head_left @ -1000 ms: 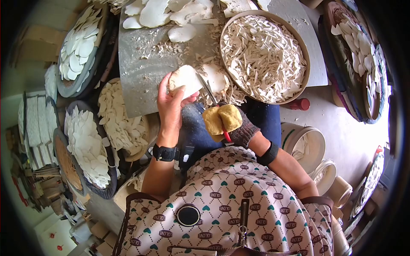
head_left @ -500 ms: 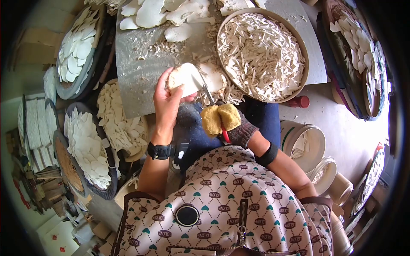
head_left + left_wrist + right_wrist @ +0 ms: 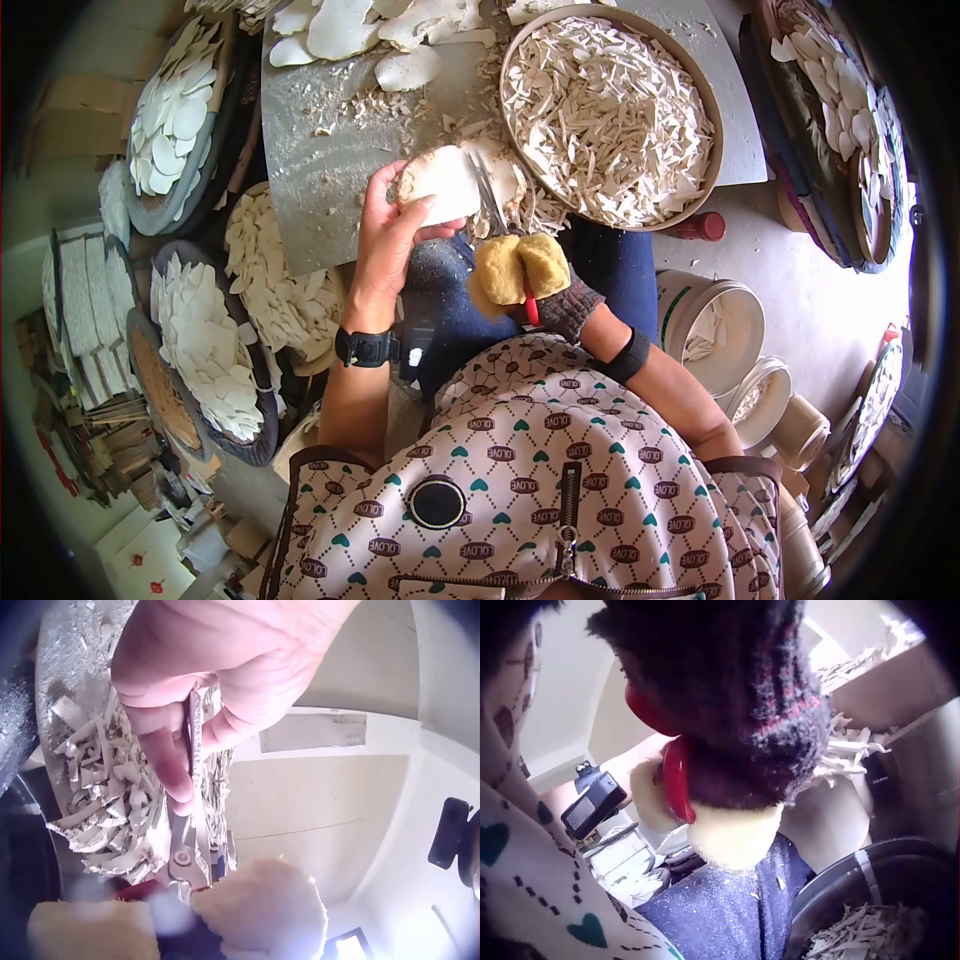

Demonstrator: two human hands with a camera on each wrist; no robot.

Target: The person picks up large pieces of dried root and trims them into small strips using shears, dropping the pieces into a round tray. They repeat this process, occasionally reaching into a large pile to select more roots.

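Observation:
In the head view the left hand (image 3: 388, 240) pinches a flat white slice (image 3: 440, 187) with a brownish edge, thumb on top. The left wrist view shows that slice edge-on (image 3: 196, 735) between the thumb and fingers of the left hand (image 3: 217, 667). Gloved in dark knit with yellow padding, the right hand (image 3: 545, 290) grips red-handled scissors (image 3: 531, 306). Their metal blades (image 3: 488, 195) lie along the slice's right edge. In the right wrist view the right hand (image 3: 727, 712) is curled round the red handle (image 3: 678, 780).
A round tray (image 3: 713, 150) of white strips sits at the right of the grey table (image 3: 310, 170). More slices (image 3: 345, 28) lie at its back, with crumbs around. Trays of slices (image 3: 205, 350) stand at left, others at far right. Buckets (image 3: 745, 335) stand at lower right.
The table and tray have shifted slightly left and up in the head view. Both hands keep their holds; the scissor blades look a little more apart.

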